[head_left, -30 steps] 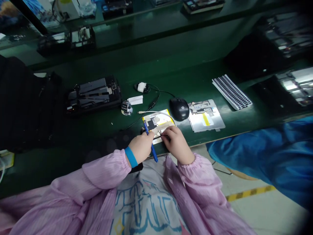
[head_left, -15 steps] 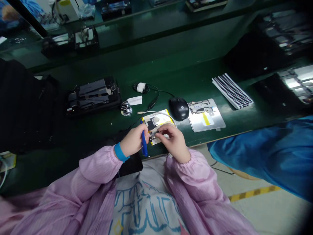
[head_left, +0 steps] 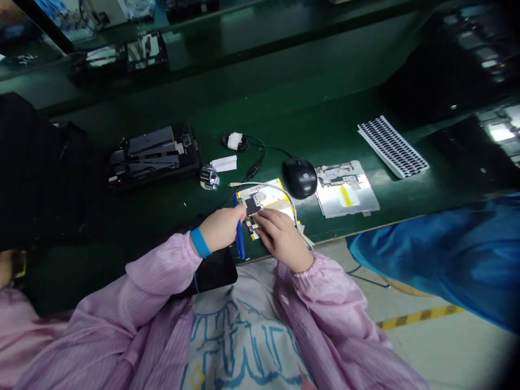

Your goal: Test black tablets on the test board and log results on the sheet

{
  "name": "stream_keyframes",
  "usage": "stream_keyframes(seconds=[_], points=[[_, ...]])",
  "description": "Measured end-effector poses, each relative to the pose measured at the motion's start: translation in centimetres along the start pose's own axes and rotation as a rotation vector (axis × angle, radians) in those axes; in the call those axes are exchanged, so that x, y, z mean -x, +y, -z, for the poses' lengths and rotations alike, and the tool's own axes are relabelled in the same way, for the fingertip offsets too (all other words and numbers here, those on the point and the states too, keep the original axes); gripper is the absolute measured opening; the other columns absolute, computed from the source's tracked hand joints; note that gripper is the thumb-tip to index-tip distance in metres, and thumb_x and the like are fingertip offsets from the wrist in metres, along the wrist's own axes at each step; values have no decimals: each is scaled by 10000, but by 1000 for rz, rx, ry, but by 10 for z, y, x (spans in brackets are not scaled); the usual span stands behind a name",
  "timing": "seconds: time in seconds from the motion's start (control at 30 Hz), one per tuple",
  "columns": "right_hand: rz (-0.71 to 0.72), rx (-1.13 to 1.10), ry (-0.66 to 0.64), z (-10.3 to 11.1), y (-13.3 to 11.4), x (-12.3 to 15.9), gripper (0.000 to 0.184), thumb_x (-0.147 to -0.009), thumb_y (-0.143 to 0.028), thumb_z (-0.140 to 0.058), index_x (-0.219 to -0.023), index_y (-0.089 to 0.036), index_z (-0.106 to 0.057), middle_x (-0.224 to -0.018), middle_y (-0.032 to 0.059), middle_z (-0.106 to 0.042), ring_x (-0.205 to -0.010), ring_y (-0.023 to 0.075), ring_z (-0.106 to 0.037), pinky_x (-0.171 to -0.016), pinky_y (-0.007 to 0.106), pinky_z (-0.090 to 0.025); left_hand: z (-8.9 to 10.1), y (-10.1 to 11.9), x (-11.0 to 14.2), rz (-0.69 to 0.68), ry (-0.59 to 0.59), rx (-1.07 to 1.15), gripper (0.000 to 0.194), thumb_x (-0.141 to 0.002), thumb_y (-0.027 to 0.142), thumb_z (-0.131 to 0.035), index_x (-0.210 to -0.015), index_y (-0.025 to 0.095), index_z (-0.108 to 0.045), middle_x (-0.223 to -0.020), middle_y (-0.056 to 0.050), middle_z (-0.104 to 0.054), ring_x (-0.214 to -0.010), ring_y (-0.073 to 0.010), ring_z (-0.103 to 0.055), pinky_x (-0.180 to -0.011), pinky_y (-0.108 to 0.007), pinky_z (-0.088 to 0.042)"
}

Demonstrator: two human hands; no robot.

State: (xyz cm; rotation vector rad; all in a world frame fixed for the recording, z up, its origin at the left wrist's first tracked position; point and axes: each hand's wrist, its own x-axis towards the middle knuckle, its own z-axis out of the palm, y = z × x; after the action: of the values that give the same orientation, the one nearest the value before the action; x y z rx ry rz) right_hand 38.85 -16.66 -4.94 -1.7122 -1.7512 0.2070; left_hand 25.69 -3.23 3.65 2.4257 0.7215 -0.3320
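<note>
My left hand (head_left: 221,230) is closed around a slim blue tool (head_left: 240,238), held upright at the left edge of an opened tablet assembly (head_left: 254,203). That assembly has a yellow-edged silver battery and a small circuit board at its near left corner. My right hand (head_left: 284,238) lies over the near part of it, fingers stretched out and fingertips touching down by the board; what is under them is hidden. A white cable (head_left: 284,189) curves across the assembly and passes behind my right hand.
Right of the assembly sit a black mouse (head_left: 300,177), another silver tablet assembly (head_left: 351,189) and a label sheet (head_left: 392,146). A tape roll (head_left: 209,177) and a black tray of parts (head_left: 154,154) stand left. A person's blue garment (head_left: 447,249) is at the right.
My right fingers have gone from a pinch above the assembly to lying stretched on it. The left hand still holds the blue tool at the edge. The view has shifted slightly.
</note>
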Motion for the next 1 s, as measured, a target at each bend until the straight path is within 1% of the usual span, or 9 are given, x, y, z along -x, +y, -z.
stream_keyframes(seconds=[0.2, 0.3, 0.57, 0.63, 0.7, 0.8, 0.9, 0.93, 1.0], points=[[-16, 36, -41, -1, -2, 0, 341, -940, -221, -455, -1260, -167, -557, -1220, 135, -595, -1182, 276, -496, -984, 484, -456, -3, -3, -1, -7, 23, 13, 154, -799, 60, -451, -747, 205, -445, -640, -12, -545, -603, -187, -550, -562, -277, -343], [-15, 65, -47, 0, -3, 0, 348, -937, -218, -456, -1262, -155, -563, -1224, 143, -592, -1179, 281, -489, -982, 480, -457, -4, -2, -1, -7, 24, 6, 156, -804, 59, -442, -749, 204, -446, -637, -13, -539, -602, -188, -549, -561, -279, -344], [-45, 106, -75, -1, -8, -3, 342, -941, -234, -442, -1248, -172, -579, -1219, 148, -592, -1178, 288, -480, -956, 478, -450, -7, -5, -2, 1, 22, -4, 159, -780, 42, -468, -769, 200, -480, -645, -17, -557, -621, -192, -576, -590, -276, -386], [-71, 155, -89, -2, -12, -5, 325, -942, -263, -448, -1216, -172, -597, -1209, 145, -600, -1154, 298, -487, -936, 482, -442, -7, -5, -2, 9, 36, 11, 144, -790, 57, -475, -763, 199, -473, -639, -16, -554, -611, -187, -572, -580, -272, -381], [-102, 205, -99, -2, -17, -6, 314, -939, -283, -457, -1194, -176, -605, -1210, 137, -603, -1138, 304, -491, -937, 487, -421, -5, -5, 1, 18, 75, 53, 122, -817, 98, -482, -754, 199, -455, -629, -10, -545, -589, -173, -556, -563, -267, -369], [-128, 231, -107, -1, -24, -7, 323, -926, -270, -470, -1216, -189, -586, -1241, 127, -592, -1173, 307, -473, -983, 504, -368, 6, -10, 12, 7, 108, 185, 147, -850, 194, -495, -730, 207, -411, -598, 12, -526, -552, -145, -523, -540, -250, -355], [-128, 220, -115, 3, -25, -6, 333, -915, -265, -482, -1229, -199, -574, -1242, 122, -591, -1181, 304, -469, -988, 500, -354, 23, -28, 36, 28, 126, 343, 208, -850, 296, -499, -706, 210, -377, -601, 21, -546, -550, -128, -515, -530, -233, -368], [-124, 211, -122, 5, -24, -7, 321, -914, -276, -488, -1213, -206, -581, -1227, 116, -597, -1153, 300, -485, -969, 490, -365, 29, -36, 47, 64, 155, 380, 229, -848, 332, -500, -701, 210, -372, -612, 19, -556, -551, -125, -513, -528, -231, -375], [-126, 185, -125, 8, -20, -12, 276, -911, -306, -498, -1146, -211, -607, -1164, 104, -621, -1065, 288, -523, -907, 461, -395, 37, -55, 73, 184, 216, 449, 263, -832, 382, -518, -703, 210, -367, -651, 12, -582, -558, -122, -519, -532, -233, -397]])
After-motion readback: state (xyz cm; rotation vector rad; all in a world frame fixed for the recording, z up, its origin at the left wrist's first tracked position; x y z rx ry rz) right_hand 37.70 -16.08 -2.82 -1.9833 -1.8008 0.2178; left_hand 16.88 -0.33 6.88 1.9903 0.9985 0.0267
